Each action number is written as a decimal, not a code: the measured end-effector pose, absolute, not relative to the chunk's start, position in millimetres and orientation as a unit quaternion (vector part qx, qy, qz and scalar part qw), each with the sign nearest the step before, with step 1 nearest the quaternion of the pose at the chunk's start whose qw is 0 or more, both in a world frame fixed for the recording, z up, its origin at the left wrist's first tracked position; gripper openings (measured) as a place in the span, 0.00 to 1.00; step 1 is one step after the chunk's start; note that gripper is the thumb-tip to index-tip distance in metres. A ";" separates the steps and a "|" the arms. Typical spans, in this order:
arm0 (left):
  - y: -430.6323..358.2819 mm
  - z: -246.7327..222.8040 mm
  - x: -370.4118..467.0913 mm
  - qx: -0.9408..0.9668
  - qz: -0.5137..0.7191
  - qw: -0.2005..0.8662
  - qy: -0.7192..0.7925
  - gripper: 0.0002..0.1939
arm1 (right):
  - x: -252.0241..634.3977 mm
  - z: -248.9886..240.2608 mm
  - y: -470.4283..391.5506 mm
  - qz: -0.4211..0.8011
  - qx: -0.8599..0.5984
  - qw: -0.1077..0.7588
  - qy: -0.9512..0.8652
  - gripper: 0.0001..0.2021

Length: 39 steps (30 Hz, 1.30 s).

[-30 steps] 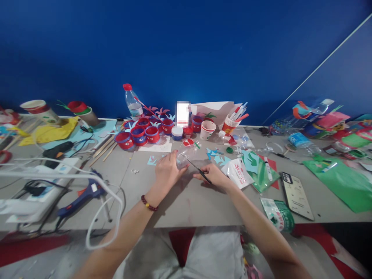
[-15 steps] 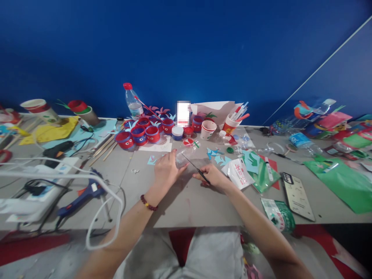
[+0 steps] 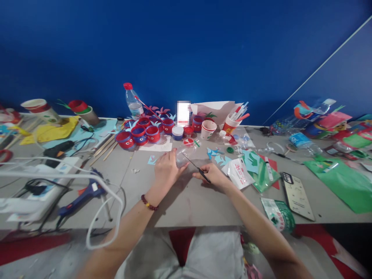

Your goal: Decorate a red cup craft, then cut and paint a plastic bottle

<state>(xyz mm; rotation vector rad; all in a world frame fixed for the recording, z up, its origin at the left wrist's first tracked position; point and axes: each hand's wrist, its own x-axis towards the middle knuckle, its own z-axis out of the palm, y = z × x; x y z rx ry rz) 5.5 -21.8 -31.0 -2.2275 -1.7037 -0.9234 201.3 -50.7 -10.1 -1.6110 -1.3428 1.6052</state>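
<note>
At the middle of the table, my left hand [image 3: 167, 170] is closed around a clear plastic bottle [image 3: 183, 152] lying on its side, its far end pointing away to the right. A beaded bracelet circles that wrist. My right hand [image 3: 213, 177] grips black-handled scissors [image 3: 202, 173], whose blades reach up and left to the near side of the bottle. Whether the blades are inside the plastic I cannot tell. Beyond the bottle are a small red pot [image 3: 188, 132] and a white jar [image 3: 177, 133]. Blue paper cutouts [image 3: 222, 159] lie to the right of it.
Several red and purple cups with eyes [image 3: 153, 134] stand at the back left. A glue gun [image 3: 83, 195], power strip [image 3: 43, 193] and looping white cable are at left. Right of my hands lie a white packet [image 3: 238, 173], a phone [image 3: 298, 196] and green sheets [image 3: 343, 184].
</note>
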 end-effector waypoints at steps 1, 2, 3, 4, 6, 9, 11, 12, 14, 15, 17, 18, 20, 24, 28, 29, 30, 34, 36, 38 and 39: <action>-22.1 -30.7 6.1 -0.750 -0.313 0.100 -0.574 0.38 | 201.3 -10.2 -50.8 0.588 -0.589 0.248 -0.495 0.24; -22.4 -30.6 6.6 -0.750 -0.313 0.103 -0.574 0.38 | 201.5 -10.7 -50.8 0.588 -0.586 0.249 -0.499 0.24; -22.6 -30.6 7.0 -0.749 -0.313 0.105 -0.574 0.38 | 201.6 -11.7 -50.8 0.587 -0.584 0.250 -0.502 0.24; -22.9 -30.7 7.2 -0.749 -0.313 0.107 -0.574 0.38 | 201.8 -12.9 -50.9 0.587 -0.582 0.251 -0.504 0.24; -23.1 -31.3 7.1 -0.748 -0.313 0.107 -0.575 0.38 | 202.2 -15.8 -50.8 0.587 -0.579 0.254 -0.506 0.24; -22.7 -32.1 6.5 -0.750 -0.315 0.109 -0.571 0.38 | 203.0 -19.2 -50.5 0.589 -0.572 0.262 -0.507 0.23; -22.3 -32.5 6.1 -0.751 -0.319 0.108 -0.568 0.38 | 203.6 -19.6 -50.2 0.589 -0.569 0.264 -0.510 0.24; -22.1 -32.7 6.0 -0.751 -0.321 0.105 -0.567 0.38 | 203.8 -19.3 -50.0 0.589 -0.569 0.262 -0.511 0.24; -22.0 -32.9 5.9 -0.750 -0.325 0.093 -0.568 0.38 | 203.9 -18.2 -49.9 0.589 -0.571 0.256 -0.511 0.25; -22.1 -33.0 6.0 -0.750 -0.327 0.086 -0.569 0.38 | 203.7 -17.5 -50.0 0.590 -0.573 0.254 -0.509 0.25; -22.5 -33.2 6.0 -0.748 -0.331 0.077 -0.570 0.37 | 203.1 -16.4 -50.4 0.591 -0.577 0.256 -0.502 0.24; -22.7 -33.2 6.0 -0.748 -0.332 0.076 -0.570 0.36 | 202.8 -15.9 -50.7 0.593 -0.578 0.258 -0.497 0.24; -22.9 -33.2 5.8 -0.748 -0.334 0.079 -0.569 0.36 | 202.4 -15.2 -51.0 0.597 -0.578 0.260 -0.492 0.24; -22.5 -32.5 5.0 -0.750 -0.329 0.070 -0.569 0.37 | 203.3 -15.3 -50.6 0.598 -0.568 0.259 -0.502 0.25; -21.9 -30.1 4.3 -0.751 -0.325 0.046 -0.573 0.37 | 204.7 -17.7 -49.9 0.594 -0.566 0.254 -0.511 0.25; -21.8 -29.3 4.3 -0.749 -0.324 0.042 -0.576 0.37 | 204.7 -18.1 -50.0 0.595 -0.567 0.250 -0.512 0.25; -21.7 -28.6 4.2 -0.748 -0.323 0.040 -0.579 0.37 | 204.6 -18.2 -50.1 0.597 -0.567 0.249 -0.510 0.25; -21.4 -25.2 3.7 -0.749 -0.324 0.036 -0.578 0.37 | 202.9 -15.6 -51.1 0.606 -0.568 0.249 -0.498 0.24; -20.9 -23.3 2.8 -0.757 -0.330 0.029 -0.563 0.35 | 202.0 -12.9 -51.3 0.601 -0.574 0.247 -0.498 0.25; -20.3 -21.4 1.4 -0.767 -0.336 0.022 -0.545 0.33 | 201.8 -9.9 -51.0 0.590 -0.580 0.250 -0.503 0.25; -20.0 -20.6 0.7 -0.771 -0.339 0.020 -0.538 0.32 | 201.9 -8.6 -50.7 0.586 -0.583 0.253 -0.503 0.25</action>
